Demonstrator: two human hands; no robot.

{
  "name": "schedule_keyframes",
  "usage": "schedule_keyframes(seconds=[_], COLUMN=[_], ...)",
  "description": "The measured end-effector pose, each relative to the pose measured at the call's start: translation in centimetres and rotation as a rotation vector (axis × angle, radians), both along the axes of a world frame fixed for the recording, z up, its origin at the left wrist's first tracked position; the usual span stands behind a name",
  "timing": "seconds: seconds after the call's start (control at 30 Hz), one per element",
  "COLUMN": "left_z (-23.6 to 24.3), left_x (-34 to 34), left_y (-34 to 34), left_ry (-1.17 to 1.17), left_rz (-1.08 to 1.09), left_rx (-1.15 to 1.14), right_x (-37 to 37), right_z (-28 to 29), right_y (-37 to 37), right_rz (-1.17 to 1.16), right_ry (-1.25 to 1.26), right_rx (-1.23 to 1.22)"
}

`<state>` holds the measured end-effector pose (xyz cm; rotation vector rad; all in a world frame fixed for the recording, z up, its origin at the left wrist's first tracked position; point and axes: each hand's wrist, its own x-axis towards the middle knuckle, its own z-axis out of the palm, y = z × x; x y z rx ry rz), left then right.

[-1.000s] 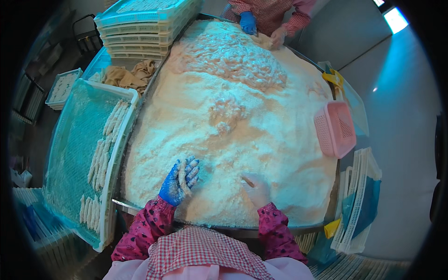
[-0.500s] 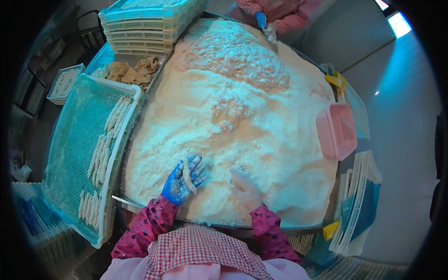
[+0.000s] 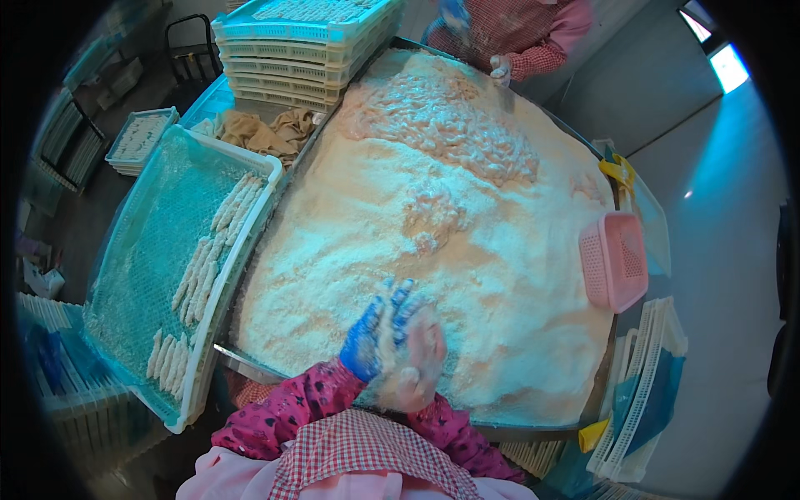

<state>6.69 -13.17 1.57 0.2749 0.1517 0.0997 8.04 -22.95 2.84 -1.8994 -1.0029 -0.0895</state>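
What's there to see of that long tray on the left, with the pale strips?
The tray looks shallow and rectangular, with a pale, plastic-looking rim and a blue-green, net-textured lining. Crumb-coated strips lie on it in three groups along its right side; the rest of the lining is bare. It sits beside the table's metal edge. What supports it is hidden.
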Motion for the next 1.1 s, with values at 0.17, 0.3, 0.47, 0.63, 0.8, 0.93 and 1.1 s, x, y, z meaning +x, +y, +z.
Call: schedule_keyframes(seconds=[0.17,0.3,0.47,0.63,0.8,0.93,1.1], left_z=[-0.6,1.7,1.6,-5.3,-5.5,-0.8,0.9], left_x=[-0.1,-1.1,-0.5,-0.7,-0.6,-1.0,-0.4], left_y=[-1.8,-1.2,-1.0,0.4,0.2,-3.4,-5.2], left_ry=[-0.146,-0.380,-0.284,-0.086,0.039,-0.283,-0.497], left_rz=[0.074,0.279,0.172,-0.389,-0.279,0.303,0.493], left_rx=[0.503,0.870,1.084,1.625,1.070,1.199,0.837], right_x=[0.8,-1.2,-0.7,0.9,0.1,-1.5,-1.6], right_z=[-0.2,0.8,0.2,0.2,-0.3,-0.9,-0.8], right_y=[2.2,2.0,1.6,0.6,0.1,0.0,-0.9], right_rz=[0.009,-0.048,-0.087,-0.299,-0.233,-0.191,-0.164], right_ry=[-0.002,0.044,0.308,0.520,0.529,0.490,0.469], right_rx=[0.157,0.205,0.289,0.446,0.339,0.246,0.232])
